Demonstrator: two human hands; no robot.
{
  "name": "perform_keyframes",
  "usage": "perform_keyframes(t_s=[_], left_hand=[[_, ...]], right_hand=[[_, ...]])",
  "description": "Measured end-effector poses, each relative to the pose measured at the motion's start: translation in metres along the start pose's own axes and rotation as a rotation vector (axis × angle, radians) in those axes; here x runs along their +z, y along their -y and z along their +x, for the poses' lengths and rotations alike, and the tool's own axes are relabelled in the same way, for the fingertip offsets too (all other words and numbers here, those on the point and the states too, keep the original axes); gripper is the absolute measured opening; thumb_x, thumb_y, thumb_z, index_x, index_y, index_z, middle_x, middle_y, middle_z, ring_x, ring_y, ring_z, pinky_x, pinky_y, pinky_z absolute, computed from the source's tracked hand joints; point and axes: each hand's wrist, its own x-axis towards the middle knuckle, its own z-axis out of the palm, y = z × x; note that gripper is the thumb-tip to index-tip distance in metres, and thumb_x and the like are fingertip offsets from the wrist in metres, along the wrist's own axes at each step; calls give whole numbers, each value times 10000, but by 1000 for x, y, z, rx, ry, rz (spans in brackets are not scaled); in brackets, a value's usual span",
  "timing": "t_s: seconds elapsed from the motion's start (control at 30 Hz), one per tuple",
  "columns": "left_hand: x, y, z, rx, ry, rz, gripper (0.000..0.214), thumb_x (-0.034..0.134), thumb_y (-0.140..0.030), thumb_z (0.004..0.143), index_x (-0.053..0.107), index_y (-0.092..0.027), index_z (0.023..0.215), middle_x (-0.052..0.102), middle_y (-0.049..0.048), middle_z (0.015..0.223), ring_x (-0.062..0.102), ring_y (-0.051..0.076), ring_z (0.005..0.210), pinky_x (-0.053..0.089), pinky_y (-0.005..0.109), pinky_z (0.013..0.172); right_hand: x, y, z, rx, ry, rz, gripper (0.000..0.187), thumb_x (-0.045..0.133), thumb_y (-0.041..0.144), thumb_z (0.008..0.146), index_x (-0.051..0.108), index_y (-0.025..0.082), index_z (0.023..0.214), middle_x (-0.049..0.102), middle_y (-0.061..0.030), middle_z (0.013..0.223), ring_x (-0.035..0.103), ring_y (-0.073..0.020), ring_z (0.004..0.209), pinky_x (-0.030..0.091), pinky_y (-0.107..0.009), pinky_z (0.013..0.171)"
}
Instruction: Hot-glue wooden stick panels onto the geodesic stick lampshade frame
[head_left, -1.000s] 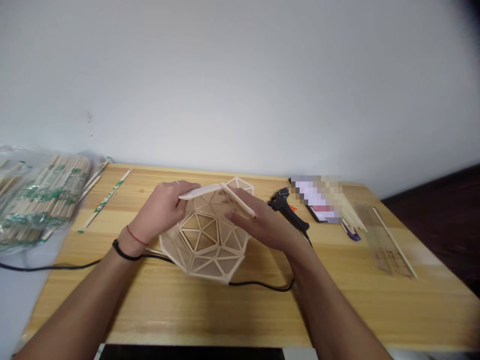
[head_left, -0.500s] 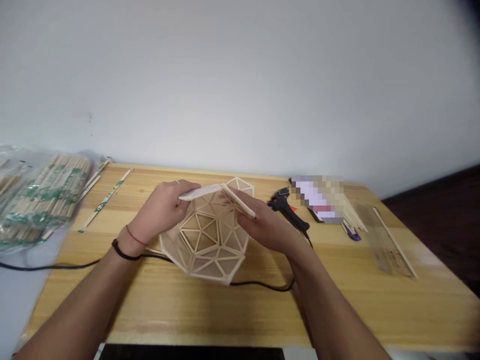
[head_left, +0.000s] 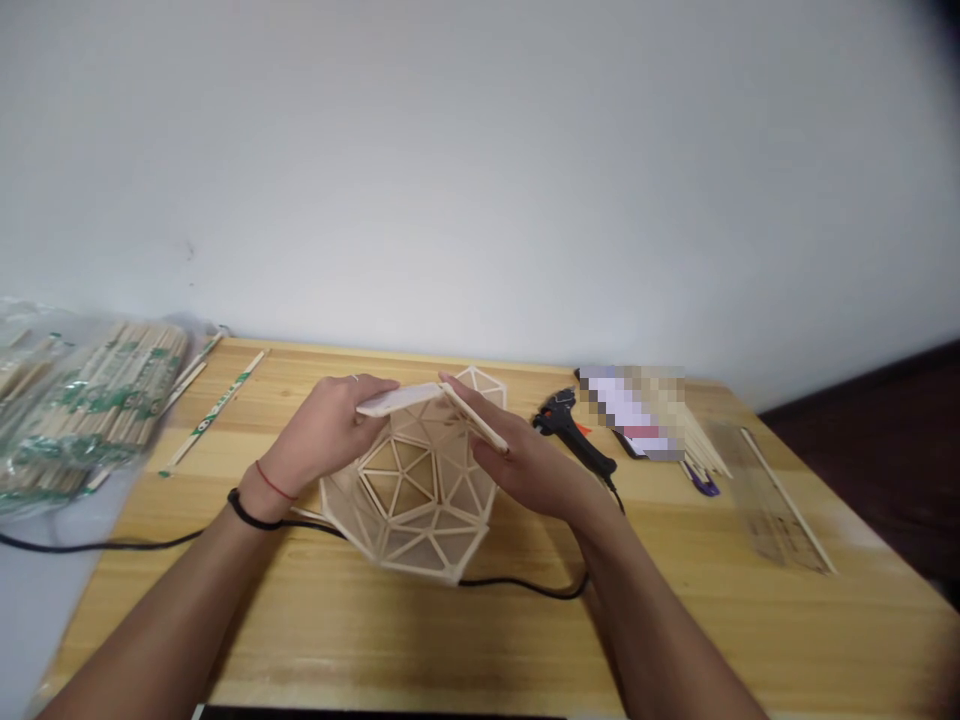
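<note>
Lattice bowl (head_left: 409, 490) of wooden sticks sits mid-counter (head_left: 750, 600), its opening tilted toward the camera. At its 10 o'clock the left hand (head_left: 322, 435) has its grip pinching a flat stick (head_left: 397, 400) at the rim. At 2 o'clock the right hand (head_left: 536, 465) pinches a second stick (head_left: 476, 420) that meets the first.

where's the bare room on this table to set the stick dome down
Widest: the table front strip, from the black cord by the stick dome to the near edge. Also front right, between right hand and ruler. Crowded: back right around the glue gun, left by the chopstick bag.
</note>
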Motion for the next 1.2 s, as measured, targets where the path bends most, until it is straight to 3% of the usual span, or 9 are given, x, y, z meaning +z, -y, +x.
perform_keyframes(t_s=[0.33, 0.57, 0.9, 1.2], left_hand=[[0, 1, 1, 4, 9, -42, 351, 556, -146, 901, 762, -191, 1182, 795, 68, 1146, 759, 257, 1014, 570, 341, 861], [1, 7, 0, 22, -8, -56, 369, 532, -150, 920, 759, -201, 1207, 782, 72, 1180, 754, 268, 1054, 577, 365, 909], [1, 4, 0, 16, 9, -50, 361, 503, -187, 957, 746, -193, 1224, 773, 84, 1202, 741, 277, 1091, 567, 393, 942], [1, 4, 1, 33, -6, -69, 358, 508, -188, 948, 756, -223, 1203, 781, 57, 1189, 749, 255, 1060, 564, 350, 909]], right_hand=[[-1, 2, 1, 11, 7, 36, 894, 444, 25, 834, 240, 439, 1599, 377, 48, 1633, 353, -260, 1512, 276, -608, 1230], [-1, 0, 0, -5, -4, 42, 790, 439, 84, 905, 260, 410, 1602, 381, 24, 1636, 356, -257, 1512, 298, -583, 1233], [-3, 2, 0, -12, 19, 17, 836, 452, 50, 894, 229, 431, 1605, 368, 39, 1640, 363, -274, 1509, 307, -609, 1228], [-3, 3, 1, 2, 15, 24, 863, 458, 40, 871, 230, 437, 1602, 399, 33, 1626, 409, -274, 1485, 336, -606, 1211]])
